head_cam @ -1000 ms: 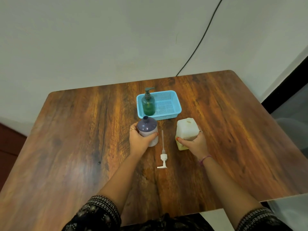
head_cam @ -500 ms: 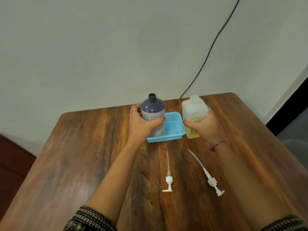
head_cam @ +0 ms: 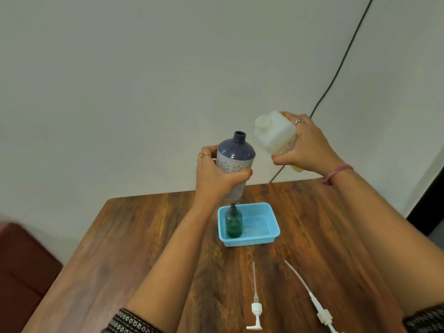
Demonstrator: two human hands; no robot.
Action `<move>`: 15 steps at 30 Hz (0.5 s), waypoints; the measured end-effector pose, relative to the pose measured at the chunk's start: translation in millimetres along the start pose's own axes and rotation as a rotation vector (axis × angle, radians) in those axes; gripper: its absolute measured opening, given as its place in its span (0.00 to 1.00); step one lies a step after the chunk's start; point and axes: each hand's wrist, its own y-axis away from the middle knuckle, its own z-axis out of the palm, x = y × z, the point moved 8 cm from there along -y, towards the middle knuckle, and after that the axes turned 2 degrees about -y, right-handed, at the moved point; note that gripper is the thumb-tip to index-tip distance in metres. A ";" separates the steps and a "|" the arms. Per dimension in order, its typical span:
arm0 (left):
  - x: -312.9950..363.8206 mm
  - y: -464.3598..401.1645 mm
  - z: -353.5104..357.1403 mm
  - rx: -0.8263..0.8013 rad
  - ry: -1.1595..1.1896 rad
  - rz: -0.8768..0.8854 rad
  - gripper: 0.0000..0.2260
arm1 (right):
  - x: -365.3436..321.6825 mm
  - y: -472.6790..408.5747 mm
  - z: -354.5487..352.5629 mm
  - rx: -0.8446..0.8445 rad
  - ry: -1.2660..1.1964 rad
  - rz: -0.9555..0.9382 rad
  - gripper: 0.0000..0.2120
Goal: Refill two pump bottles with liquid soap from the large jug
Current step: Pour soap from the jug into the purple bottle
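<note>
Purple bottle (head_cam: 234,162) is up in the air, gripped round its lower body by the left hand (head_cam: 216,179), fingers and thumb wrapped tight on it; cap's off so the neck is open, and it's held roughly upright with a slight lean; right hand (head_cam: 310,147) has the jug (head_cam: 276,134), a whitish translucent thing with a bit of yellow soap showing at the bottom end, fingers curled around it and tilted so its top points left toward the purple bottle's neck; the two are near but not touching, can't see any soap coming out; down on the wood table (head_cam: 144,248) there's a blue basket (head_cam: 262,236) with a green bottle (head_cam: 233,223) standing in its left side, pump on; closer to the camera two white pumps lie loose on the table, a short one (head_cam: 255,308) and a long one (head_cam: 314,306) with a curved tube, well apart from the basket; black cable (head_cam: 341,61) runs down the wall behind
</note>
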 end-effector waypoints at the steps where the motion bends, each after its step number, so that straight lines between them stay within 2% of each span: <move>1: 3.6 -3.1 -2.1 0.008 0.005 0.006 0.34 | -5.1 -4.8 -2.5 -0.004 0.013 -0.020 0.46; 6: 18.0 -12.8 -13.1 0.083 0.017 0.023 0.36 | -26.9 -21.5 -11.1 -0.011 0.057 -0.111 0.47; 15: 20.9 -19.5 -20.2 0.110 -0.030 0.044 0.37 | -56.5 -32.8 -21.3 -0.023 0.142 -0.198 0.47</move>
